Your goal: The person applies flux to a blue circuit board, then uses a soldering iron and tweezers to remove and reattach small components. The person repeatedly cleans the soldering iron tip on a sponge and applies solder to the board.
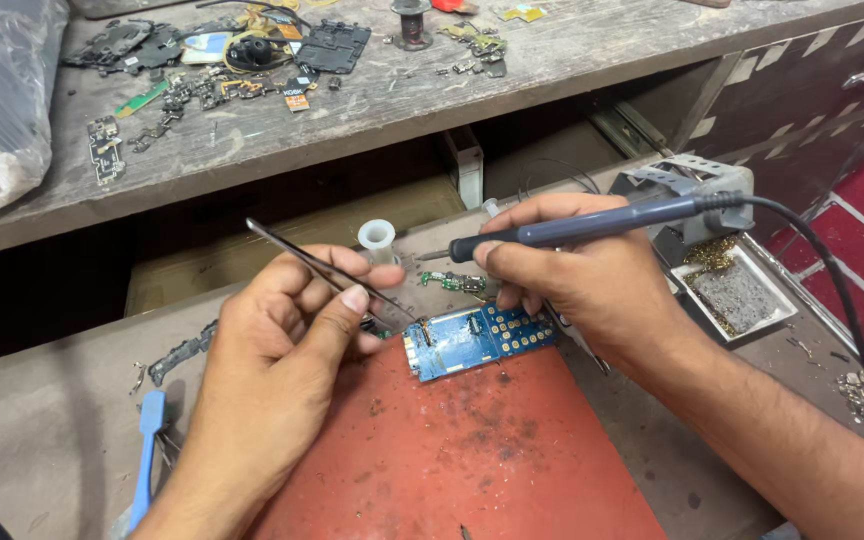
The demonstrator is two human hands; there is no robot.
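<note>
Pinching metal tweezers (327, 275), left hand (292, 340) fingers pressed around them, tips at left edge of blue circuit board (477, 340). Right hand (582, 275) closed round soldering iron (592, 225), tip pointing left above board. Board lies on red mat (472, 460) on tabletop (42, 420). Metal stand tray (737, 295) to right holds grey sponge and brass wool bits. Small white spool (376, 238) just behind hands.

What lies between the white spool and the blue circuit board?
In the head view, a small green board lies between the white spool and the blue circuit board.
</note>
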